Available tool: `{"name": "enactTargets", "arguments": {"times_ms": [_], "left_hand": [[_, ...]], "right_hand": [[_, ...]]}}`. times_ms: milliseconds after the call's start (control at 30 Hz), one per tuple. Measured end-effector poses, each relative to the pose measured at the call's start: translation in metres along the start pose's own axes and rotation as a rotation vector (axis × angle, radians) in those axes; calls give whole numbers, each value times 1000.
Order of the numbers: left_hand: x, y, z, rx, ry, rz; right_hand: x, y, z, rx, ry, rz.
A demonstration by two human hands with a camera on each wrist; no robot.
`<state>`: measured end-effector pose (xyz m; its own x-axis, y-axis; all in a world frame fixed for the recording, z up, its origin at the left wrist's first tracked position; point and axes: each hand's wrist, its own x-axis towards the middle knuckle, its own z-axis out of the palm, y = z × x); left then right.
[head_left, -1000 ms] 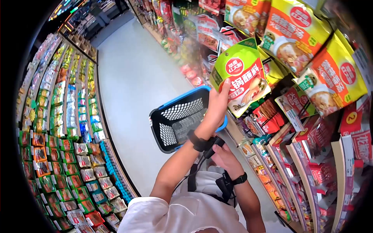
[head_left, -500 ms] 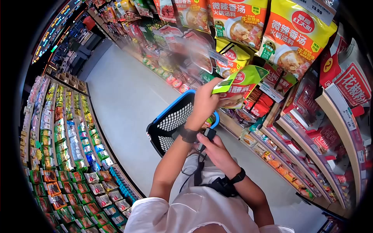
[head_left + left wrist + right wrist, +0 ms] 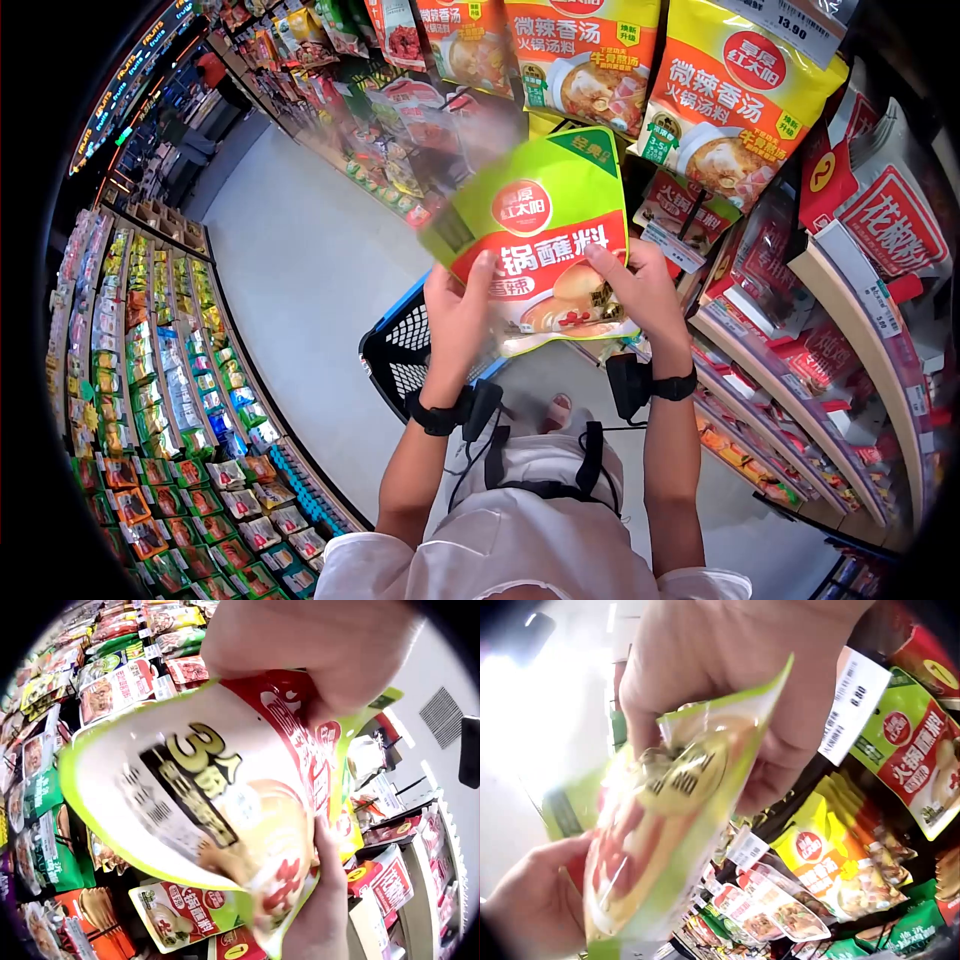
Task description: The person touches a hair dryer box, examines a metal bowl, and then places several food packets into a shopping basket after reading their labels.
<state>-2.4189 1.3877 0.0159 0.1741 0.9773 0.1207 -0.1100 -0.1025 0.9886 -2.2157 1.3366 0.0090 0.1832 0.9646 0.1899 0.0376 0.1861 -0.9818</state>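
A green and red sauce pouch point(image 3: 545, 240) is held up in front of the body by both hands in the head view. My left hand point(image 3: 458, 320) pinches its left side, thumb on the front. My right hand point(image 3: 645, 295) pinches its right side, thumb also on the front. In the left wrist view the pouch point(image 3: 202, 795) bends below the left hand point(image 3: 307, 645), with the other hand at its far edge. The right wrist view has the pouch point(image 3: 675, 802) gripped under the right hand point(image 3: 735, 675). The fingers behind the pouch are partly hidden.
A blue-rimmed black basket point(image 3: 395, 345) stands on the floor behind the left forearm. Hanging orange and yellow packets point(image 3: 745, 100) and shelf edges point(image 3: 860, 290) are close on the right. Racks of small packets point(image 3: 150, 350) line the left, across the grey aisle floor point(image 3: 290, 240).
The pouch has come away from the shelf side toward the body's middle and faces up. The right hand has left the left wrist area and now grips the pouch too.
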Motion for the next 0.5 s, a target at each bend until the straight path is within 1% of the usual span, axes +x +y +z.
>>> {"name": "enactTargets", "arguments": {"times_ms": [33,67,133,200,267,333,400,433,467,500], "left_hand": [[-3,-4,6,-153,88,195],[-10,-11,-3,-32,121,215],[-34,-33,-8,-258,245,-21],[-58,-46,-5,-359,-194,-263],[-68,-31,19,-495,-499,-387],[-71,-32,33,-235,-639,-331],[-71,-33,41,-133,-573,-289],[-70,-30,39,-114,-568,-276],[-70,-28,39,-93,-564,-262],[-73,-29,43,-141,-515,-216]], "right_hand": [[6,-4,0,-10,58,-47],[12,-7,1,-16,117,-96],[20,-14,8,104,264,-176],[27,-22,19,168,388,-232],[31,-19,30,226,390,-255],[35,-15,42,215,387,-255],[35,-10,46,52,357,-269],[38,-11,49,-96,396,-380],[40,-1,44,-306,347,-434],[44,2,43,-433,314,-550]]}}
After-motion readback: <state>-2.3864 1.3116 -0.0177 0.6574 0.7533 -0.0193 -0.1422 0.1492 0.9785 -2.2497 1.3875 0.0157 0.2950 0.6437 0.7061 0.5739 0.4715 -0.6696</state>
